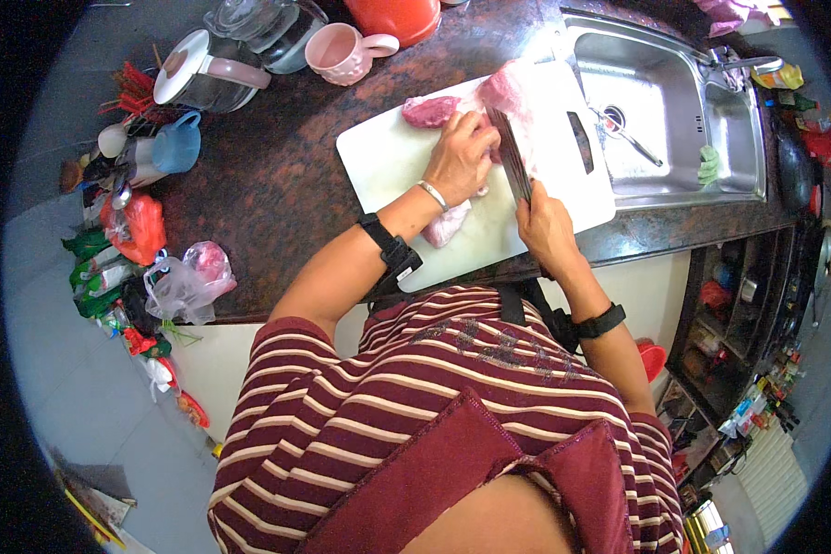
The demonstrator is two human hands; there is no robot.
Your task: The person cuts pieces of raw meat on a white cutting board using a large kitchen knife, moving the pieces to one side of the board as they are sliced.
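Note:
My right hand (548, 225) grips the handle of a dark-bladed kitchen knife (510, 152). Its blade lies against a large piece of raw meat (504, 86) on a white plastic cutting board (471, 249). Just left of the blade, my left hand (462, 156) presses on the meat with bent fingers, which partly hide it. A dark red chunk of meat (429, 111) rests above that hand. Nearer to me, a pale pink piece of meat (447, 225) sits below my left wrist.
A stainless steel sink (654, 124) adjoins the board on the right. Behind are a pink mug (336, 55), a lidded glass pitcher (211, 73) and a red container (395, 17). Leftward stand a blue cup (177, 143), a red plastic bag (138, 225) and a clear plastic bag (183, 287).

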